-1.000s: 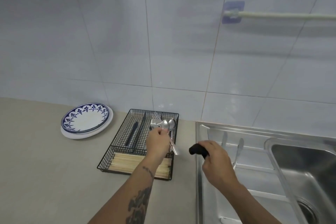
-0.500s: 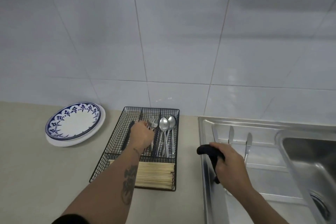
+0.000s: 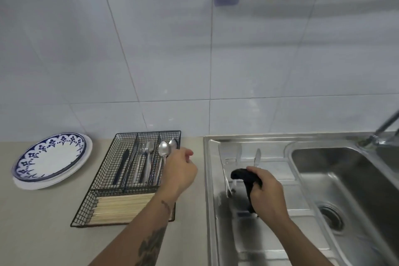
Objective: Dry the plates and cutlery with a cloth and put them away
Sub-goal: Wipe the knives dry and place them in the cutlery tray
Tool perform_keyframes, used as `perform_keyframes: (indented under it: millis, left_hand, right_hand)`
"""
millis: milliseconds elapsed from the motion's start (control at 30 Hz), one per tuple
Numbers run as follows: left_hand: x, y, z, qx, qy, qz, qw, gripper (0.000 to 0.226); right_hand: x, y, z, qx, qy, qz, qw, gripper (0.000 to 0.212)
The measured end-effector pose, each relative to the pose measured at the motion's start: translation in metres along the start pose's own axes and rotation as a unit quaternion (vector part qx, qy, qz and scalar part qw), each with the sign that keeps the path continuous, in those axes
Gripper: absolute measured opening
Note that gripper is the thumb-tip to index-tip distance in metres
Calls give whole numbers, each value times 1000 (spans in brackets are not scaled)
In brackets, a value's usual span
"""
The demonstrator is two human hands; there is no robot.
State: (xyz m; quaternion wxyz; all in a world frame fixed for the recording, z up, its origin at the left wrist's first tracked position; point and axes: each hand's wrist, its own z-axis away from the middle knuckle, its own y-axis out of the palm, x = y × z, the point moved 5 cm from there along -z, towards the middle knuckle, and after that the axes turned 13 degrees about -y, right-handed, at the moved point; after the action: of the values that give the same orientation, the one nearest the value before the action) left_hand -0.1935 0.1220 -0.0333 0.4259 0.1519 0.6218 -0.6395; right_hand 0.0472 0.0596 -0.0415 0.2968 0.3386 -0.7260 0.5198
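Wire cutlery tray holds sorted cutlery while a dark cloth is gripped over the draining board.

At centre frame the black wire cutlery tray (image 3: 103, 181) sits on the beige bench (image 3: 38, 222): a dark-handled knife (image 3: 121, 166) in its left slot, forks (image 3: 145, 164) in the middle slot, spoons (image 3: 164, 153) in the right slot, and pale wooden chopsticks (image 3: 123, 207) across the near compartment. The left hand (image 3: 180, 173) hovers at the tray's right edge, fingers loosely curled and holding nothing. Right of centre, the right hand (image 3: 266, 194) has its fingers clamped round a dark cloth (image 3: 244, 179) above the steel draining board (image 3: 269, 250), where more knives (image 3: 257, 156) lie. At left, stacked plates (image 3: 50, 160), the top one blue-patterned, rest on the bench. The sink basin (image 3: 356, 179) is at right.
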Motion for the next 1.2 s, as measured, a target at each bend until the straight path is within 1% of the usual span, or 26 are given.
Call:
perform_keyframes:
  millis: [100,200,267,367,500,600,667,767,1000,1133,1200]
  left_hand:
    - [-20,48,28,53,27,-24,998,36]
    - [-34,94,50,110,16,-30,993,33]
    - [-40,121,57,127,7,-41,991,28]
    - [-49,152,62,136,-7,-58,989,30]
    - [-59,183,55,116,-41,-89,988,32]
    - [-67,195,49,73,-64,-146,984,13]
    - [-74,200,49,52,-50,-199,977,10]
    - [-81,209,53,42,-46,-237,970,13]
    - [-86,211,55,51,-108,-226,967,22]
    - [-83,209,51,54,-117,-240,962,28]
    - [-80,208,49,55,-109,-238,964,30]
  right_hand:
    - [-12,-29,11,-24,14,2,1000,49]
    - [-28,-55,20,-48,25,13,998,49]
    - [-41,-69,25,-51,39,20,998,49]
    - [-61,-86,27,-40,54,21,998,49]
    - [-86,-101,20,-20,65,16,998,52]
    - [-104,-108,12,-2,70,0,998,51]
    - [-113,-111,4,8,67,-12,998,50]
    - [-125,-111,-7,18,58,-24,998,49]
    - [-134,-85,-22,24,59,-68,996,50]
    - [-136,-71,-20,14,68,-81,994,50]
    - [-138,-71,-19,2,75,-84,994,51]
